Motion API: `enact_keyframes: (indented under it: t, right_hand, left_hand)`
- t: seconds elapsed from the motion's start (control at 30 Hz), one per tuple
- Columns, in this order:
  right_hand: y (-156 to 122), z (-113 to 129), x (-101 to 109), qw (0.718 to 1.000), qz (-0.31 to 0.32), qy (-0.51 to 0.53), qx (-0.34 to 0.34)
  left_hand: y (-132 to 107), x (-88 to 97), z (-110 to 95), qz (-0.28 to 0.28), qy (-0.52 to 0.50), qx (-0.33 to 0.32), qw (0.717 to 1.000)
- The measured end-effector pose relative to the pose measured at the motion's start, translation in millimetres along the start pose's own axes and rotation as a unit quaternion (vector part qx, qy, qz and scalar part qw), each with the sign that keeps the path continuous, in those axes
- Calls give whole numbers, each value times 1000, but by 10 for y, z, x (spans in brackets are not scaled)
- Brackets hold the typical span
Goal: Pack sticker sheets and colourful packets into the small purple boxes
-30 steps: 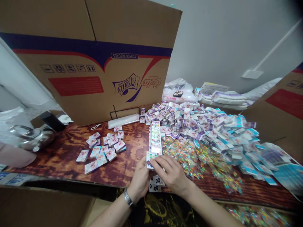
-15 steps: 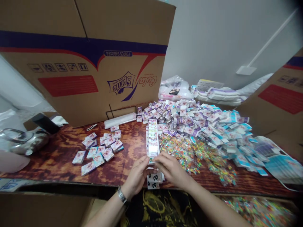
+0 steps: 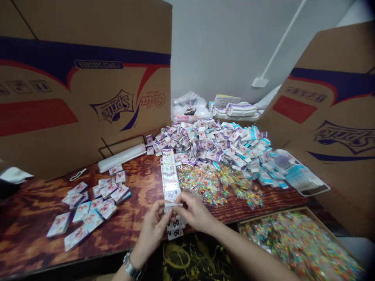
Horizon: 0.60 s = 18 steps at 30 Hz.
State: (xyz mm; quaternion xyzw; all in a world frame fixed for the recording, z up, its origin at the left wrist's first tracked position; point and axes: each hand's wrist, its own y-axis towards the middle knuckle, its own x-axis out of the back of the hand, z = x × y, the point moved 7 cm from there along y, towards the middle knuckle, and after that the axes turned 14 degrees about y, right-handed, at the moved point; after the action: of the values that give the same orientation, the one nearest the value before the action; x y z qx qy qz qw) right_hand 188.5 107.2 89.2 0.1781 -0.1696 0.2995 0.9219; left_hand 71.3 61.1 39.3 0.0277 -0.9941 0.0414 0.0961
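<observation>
My left hand (image 3: 154,226) and my right hand (image 3: 197,212) meet at the table's front edge, fingers pinched on a small whitish folded sticker sheet (image 3: 172,207). Just beyond them, a stack of long sticker strips (image 3: 170,173) with rows of small coloured prints lies on the table. Below my fingers are sheets with black oval prints (image 3: 175,229), partly covered by my hands. To the right of the strips spreads a heap of small clear packets with bright candy-like pieces (image 3: 202,183). Behind it is a large pile of small white, purple and blue boxes (image 3: 211,142).
Several small boxes (image 3: 92,210) lie at left on the brown patterned table (image 3: 131,210). Large cartons stand at left (image 3: 117,86) and right (image 3: 328,117). A tray of coloured packets (image 3: 301,242) sits at lower right. A clear plastic roll (image 3: 121,158) lies by the left carton.
The view has turned right, so more of the right carton and the packet tray shows. Between my fingers, the sticker sheet now appears as a narrow pale strip, its green print out of sight.
</observation>
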Motion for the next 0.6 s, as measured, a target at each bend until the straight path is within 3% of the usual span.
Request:
enact_keyframes:
  t: [0.17, 0.33, 0.47, 0.6]
  right_hand:
    - [-43, 19, -77, 999, 22, 1, 23]
    - [-43, -11, -49, 1000, -22, 2, 20]
    - [-24, 9, -20, 997, 8, -27, 65]
    - [32, 49, -51, 995, 35, -39, 81]
  left_hand:
    - [-15, 51, -6, -62, 151, -46, 986]
    - [10, 35, -26, -96, 74, -39, 992]
    - [20, 8, -55, -59, 94, -47, 993]
    - [30, 103, -27, -97, 124, -52, 986]
